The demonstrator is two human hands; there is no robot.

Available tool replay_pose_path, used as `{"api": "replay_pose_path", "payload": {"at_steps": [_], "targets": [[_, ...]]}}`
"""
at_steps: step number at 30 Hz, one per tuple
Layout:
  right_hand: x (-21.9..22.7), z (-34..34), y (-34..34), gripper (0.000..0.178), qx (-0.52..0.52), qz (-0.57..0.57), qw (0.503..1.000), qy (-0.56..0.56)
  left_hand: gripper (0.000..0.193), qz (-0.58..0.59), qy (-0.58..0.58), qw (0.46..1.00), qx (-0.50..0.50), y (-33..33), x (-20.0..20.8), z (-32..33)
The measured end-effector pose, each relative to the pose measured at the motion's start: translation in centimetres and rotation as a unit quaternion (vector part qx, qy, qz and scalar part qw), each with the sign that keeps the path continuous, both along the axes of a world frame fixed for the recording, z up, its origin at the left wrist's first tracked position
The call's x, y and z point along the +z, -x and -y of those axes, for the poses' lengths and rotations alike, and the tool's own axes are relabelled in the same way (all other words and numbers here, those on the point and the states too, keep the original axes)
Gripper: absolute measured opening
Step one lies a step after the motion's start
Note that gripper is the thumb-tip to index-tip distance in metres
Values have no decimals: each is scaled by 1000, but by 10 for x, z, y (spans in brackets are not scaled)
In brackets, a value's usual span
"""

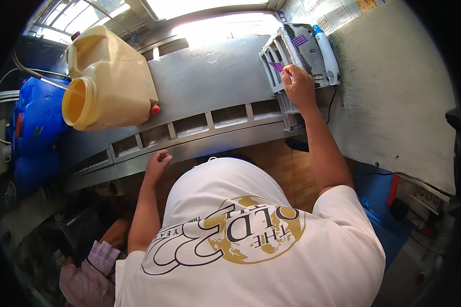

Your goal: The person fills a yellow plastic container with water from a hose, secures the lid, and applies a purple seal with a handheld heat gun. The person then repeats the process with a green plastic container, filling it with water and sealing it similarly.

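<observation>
My right hand [299,88] reaches to the far right, its thumb and fingers pinched on a small flat purple strip [276,66]. It is in front of a grey metal rack [271,56] at the end of the bench. On the dark surface beside the rack lies another purple piece with parallel strips [299,40]. A white handheld device with a blue end [327,56] stands right of my right hand, a black cord below it. My left hand [160,161] is by the bench's front edge, fingers curled in, nothing visible in them.
A metal bench [205,66] with a slotted front edge runs across ahead of me. On its left stand a large cream jug [120,77] with a tube in its mouth and a blue container [38,123]. A wall [389,87] bounds the right side. Cables and sockets [429,196] are lower right.
</observation>
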State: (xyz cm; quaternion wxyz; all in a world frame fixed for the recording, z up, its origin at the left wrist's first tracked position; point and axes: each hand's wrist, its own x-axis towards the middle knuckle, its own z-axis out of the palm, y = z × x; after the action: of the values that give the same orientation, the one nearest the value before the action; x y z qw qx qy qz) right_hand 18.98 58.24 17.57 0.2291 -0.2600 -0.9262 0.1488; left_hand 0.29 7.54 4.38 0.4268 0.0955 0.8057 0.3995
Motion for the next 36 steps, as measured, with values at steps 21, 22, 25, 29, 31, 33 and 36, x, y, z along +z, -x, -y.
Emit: {"api": "replay_pose_path", "payload": {"at_steps": [21, 22, 25, 29, 31, 33, 36], "targets": [[-119, 252, 181, 18, -13, 26, 677, 735, 16, 153, -136, 972, 118, 82, -15, -81], [-124, 254, 185, 20, -12, 40, 677, 735, 16, 145, -132, 974, 114, 84, -18, -78], [-139, 257, 195, 19, -24, 62, 665, 744, 16, 140, -123, 977, 107, 91, -22, -74], [-159, 256, 199, 18, -56, 89, 655, 748, 16, 152, -119, 973, 129, 95, -22, -76], [-164, 255, 200, 17, -69, 104, 635, 762, 17, 151, -105, 974, 132, 98, -26, -76], [-168, 254, 199, 17, -54, 117, 626, 769, 16, 153, -78, 977, 123, 103, -31, -75], [-171, 252, 198, 17, 7, 106, 640, 761, 16, 158, -57, 977, 131, 110, -40, -74]]}}
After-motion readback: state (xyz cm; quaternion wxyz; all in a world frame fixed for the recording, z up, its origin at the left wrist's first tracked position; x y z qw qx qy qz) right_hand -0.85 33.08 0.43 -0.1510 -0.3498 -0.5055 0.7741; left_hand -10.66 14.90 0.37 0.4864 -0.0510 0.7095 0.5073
